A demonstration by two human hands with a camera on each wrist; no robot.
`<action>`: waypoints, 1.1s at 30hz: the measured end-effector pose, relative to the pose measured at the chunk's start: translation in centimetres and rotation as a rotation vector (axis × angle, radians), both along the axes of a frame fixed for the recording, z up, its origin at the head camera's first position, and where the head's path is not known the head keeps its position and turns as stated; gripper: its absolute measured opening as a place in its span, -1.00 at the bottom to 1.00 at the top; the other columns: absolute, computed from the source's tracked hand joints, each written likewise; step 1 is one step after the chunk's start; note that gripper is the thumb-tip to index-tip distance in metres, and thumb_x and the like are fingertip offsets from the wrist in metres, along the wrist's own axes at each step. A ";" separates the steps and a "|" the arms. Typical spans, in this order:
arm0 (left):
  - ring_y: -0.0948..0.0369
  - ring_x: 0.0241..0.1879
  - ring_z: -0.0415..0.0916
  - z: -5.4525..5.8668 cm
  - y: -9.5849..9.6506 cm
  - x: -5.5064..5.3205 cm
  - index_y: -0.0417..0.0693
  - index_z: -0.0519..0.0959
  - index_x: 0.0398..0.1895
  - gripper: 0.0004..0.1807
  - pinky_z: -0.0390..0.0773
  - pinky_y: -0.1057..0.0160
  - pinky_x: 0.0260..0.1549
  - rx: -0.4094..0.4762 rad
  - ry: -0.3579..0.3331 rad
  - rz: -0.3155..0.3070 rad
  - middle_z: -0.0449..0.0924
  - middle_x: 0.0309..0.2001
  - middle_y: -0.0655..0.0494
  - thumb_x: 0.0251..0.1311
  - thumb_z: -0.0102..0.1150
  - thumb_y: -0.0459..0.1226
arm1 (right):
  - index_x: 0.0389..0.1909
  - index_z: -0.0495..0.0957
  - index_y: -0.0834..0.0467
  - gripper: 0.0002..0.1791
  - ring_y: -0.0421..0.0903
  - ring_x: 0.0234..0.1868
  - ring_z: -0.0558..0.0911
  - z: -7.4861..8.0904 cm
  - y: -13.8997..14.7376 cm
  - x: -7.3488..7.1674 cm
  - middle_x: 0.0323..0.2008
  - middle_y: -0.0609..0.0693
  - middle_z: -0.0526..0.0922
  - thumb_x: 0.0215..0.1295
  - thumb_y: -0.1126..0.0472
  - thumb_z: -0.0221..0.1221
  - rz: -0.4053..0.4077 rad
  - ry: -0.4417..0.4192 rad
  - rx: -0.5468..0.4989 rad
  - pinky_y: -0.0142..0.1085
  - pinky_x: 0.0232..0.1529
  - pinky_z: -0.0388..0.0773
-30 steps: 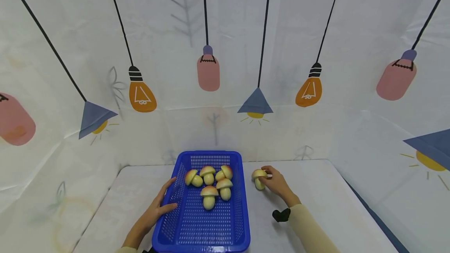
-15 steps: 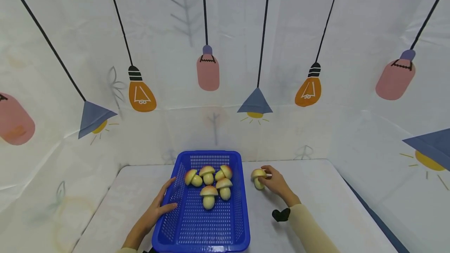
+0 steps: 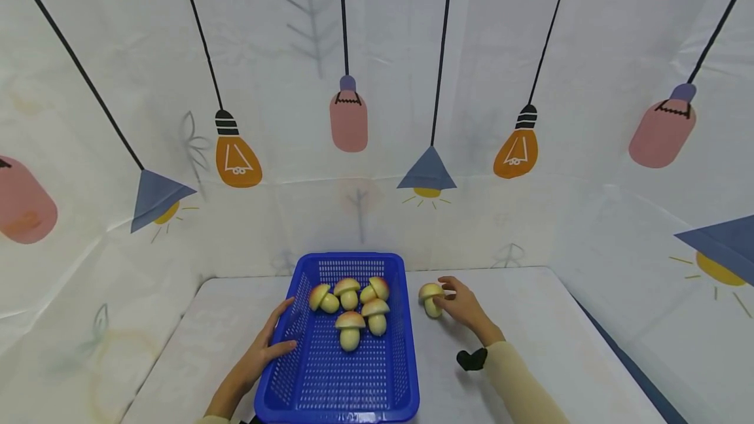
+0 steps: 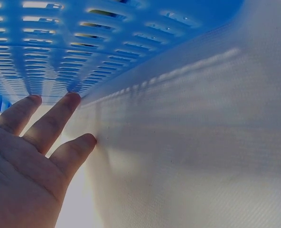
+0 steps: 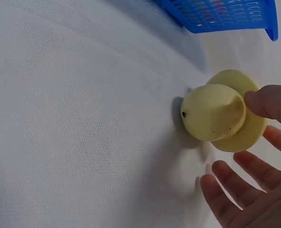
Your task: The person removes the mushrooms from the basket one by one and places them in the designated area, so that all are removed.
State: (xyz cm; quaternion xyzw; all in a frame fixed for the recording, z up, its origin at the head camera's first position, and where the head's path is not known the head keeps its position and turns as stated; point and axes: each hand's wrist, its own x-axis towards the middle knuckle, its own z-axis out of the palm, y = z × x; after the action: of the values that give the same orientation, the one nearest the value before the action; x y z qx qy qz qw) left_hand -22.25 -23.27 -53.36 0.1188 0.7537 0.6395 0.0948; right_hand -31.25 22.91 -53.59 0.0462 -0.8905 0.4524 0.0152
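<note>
Pinches a pale mushroom (image 3: pixel 431 292) by the cap (image 5: pixel 248 137) between thumb (image 5: pixel 271 102) and forefinger of the right hand (image 3: pixel 462 306), just left of that palm and near the right side of a blue basket (image 3: pixel 344 381). Cannot tell whether touching the white counter (image 3: pixel 530 319) below or slightly raised off it. Runs its long axis mostly near to far, slanting a little: cap away from the person, stem (image 5: pixel 211 114) back toward the body and a touch rightward. Shows the stem's rounded end, marked by a dark spot, aimed away from the right palm in that wrist's view. Spreads the other three fingers of the right hand clear of the mushroom. Rests the left hand (image 3: pixel 259 352) along the basket's left side, fingers extended and parted, thumb over the rim, fingertips against the slotted plastic. Has the hands well apart, with the basket between them. Shows five more mushrooms (image 3: pixel 350 331) inside it, between the hands and toward the far end: three with stems pointing at the person, the leftmost with stem toward the right hand's side, the far right one with stem toward the left hand's side. Wears a cream sleeve (image 3: pixel 518 381) behind the right hand.
</note>
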 end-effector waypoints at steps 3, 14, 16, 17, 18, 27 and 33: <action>-0.24 0.32 0.33 -0.1 0.0 0.0 0.16 -0.12 0.67 -0.08 0.61 -0.06 0.00 -0.001 0.001 0.003 -0.08 0.56 -0.39 0.34 0.11 -0.26 | 0.32 0.44 0.27 -0.40 0.35 0.13 0.64 0.0 0.0 -0.1 0.23 0.43 0.55 0.29 0.18 0.33 -0.005 -0.007 0.001 0.14 0.12 0.60; -0.25 0.31 0.33 -0.1 -0.2 -0.1 0.14 -0.15 0.67 -0.10 0.61 -0.03 0.01 -0.003 0.016 -0.033 -0.08 0.55 -0.44 0.39 0.08 -0.27 | 0.44 0.34 0.21 -0.27 0.40 0.44 0.34 1.7 0.2 -0.2 0.41 0.40 0.39 0.37 -0.04 0.28 -0.014 0.020 0.048 0.32 0.34 0.32; -0.24 0.30 0.35 -0.2 -0.2 -0.1 0.14 -0.15 0.67 -0.11 0.61 -0.02 0.01 -0.002 0.012 -0.031 -0.07 0.54 -0.44 0.39 0.07 -0.27 | 0.47 0.31 0.20 -0.23 0.38 0.47 0.30 2.1 0.1 -0.4 0.44 0.39 0.35 0.37 -0.07 0.27 -0.024 0.024 0.045 0.32 0.36 0.29; -0.23 0.29 0.36 -0.2 -0.2 -0.1 0.15 -0.15 0.67 -0.11 0.62 -0.02 0.00 0.002 0.008 -0.030 -0.06 0.54 -0.44 0.39 0.07 -0.28 | 0.48 0.29 0.20 -0.22 0.38 0.49 0.28 2.4 0.0 -0.5 0.46 0.39 0.32 0.37 -0.08 0.28 -0.026 0.026 0.037 0.31 0.38 0.27; -0.23 0.29 0.37 -0.3 -0.2 -0.2 0.16 -0.15 0.67 -0.11 0.62 -0.01 0.00 0.001 0.005 -0.030 -0.04 0.54 -0.44 0.40 0.06 -0.28 | 0.49 0.28 0.20 -0.20 0.37 0.50 0.27 2.6 0.0 -0.5 0.47 0.39 0.30 0.36 -0.08 0.28 -0.027 0.033 0.027 0.31 0.39 0.26; -0.21 0.27 0.38 0.0 -0.2 -0.1 0.17 -0.12 0.67 -0.11 0.62 0.03 -0.02 0.005 -0.008 -0.012 -0.02 0.53 -0.42 0.38 0.08 -0.28 | 0.56 0.17 0.12 -0.11 0.32 0.56 0.17 5.1 -1.4 -1.2 0.54 0.33 0.20 0.34 -0.12 0.29 -0.016 0.058 -0.028 0.31 0.46 0.17; -0.22 0.29 0.35 0.2 -0.1 0.0 0.16 -0.12 0.67 -0.11 0.61 0.03 -0.01 0.005 -0.012 -0.003 -0.03 0.54 -0.40 0.38 0.08 -0.28 | 0.60 0.08 0.10 -0.04 0.32 0.58 0.13 6.7 -3.3 -1.2 0.58 0.30 0.12 0.31 -0.10 0.32 0.031 0.059 -0.074 0.31 0.45 0.17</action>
State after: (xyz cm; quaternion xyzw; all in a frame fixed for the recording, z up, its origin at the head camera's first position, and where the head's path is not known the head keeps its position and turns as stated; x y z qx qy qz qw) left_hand -22.27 -23.32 -53.14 0.1162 0.7514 0.6417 0.1001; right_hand -32.41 19.64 -46.87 0.0729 -0.8714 0.4838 0.0361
